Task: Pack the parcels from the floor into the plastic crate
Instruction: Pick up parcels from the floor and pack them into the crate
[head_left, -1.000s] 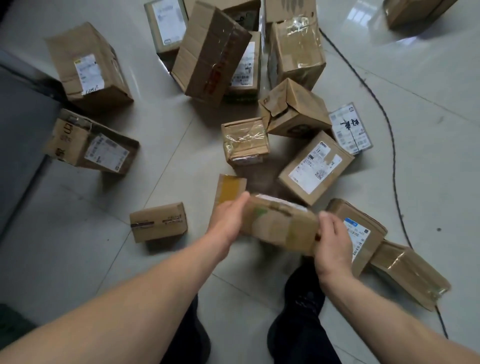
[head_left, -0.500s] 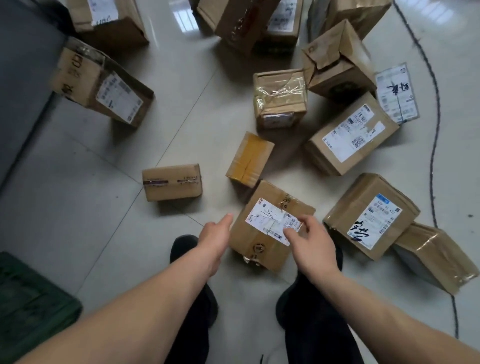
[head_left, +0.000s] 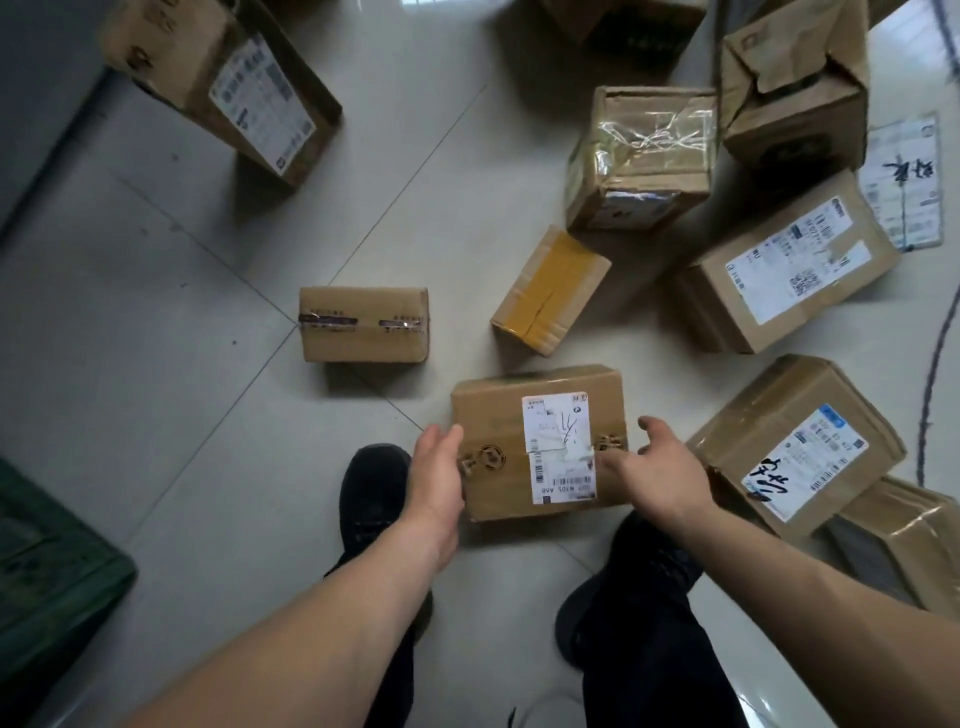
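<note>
Green plastic crate (head_left: 57, 571) at lower left, contents not visible. Left hand (head_left: 439, 480) and right hand (head_left: 657, 475) flank the labelled parcel (head_left: 540, 441), fingers straight, left touching it.

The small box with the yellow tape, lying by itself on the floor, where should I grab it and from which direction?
Take the yellow-taped box across its two long sides, coming down from above with one hand. It lies flat, askew to the tile lines, apart from its neighbours, so both long sides look free, and it seems narrow enough for one hand.
</note>
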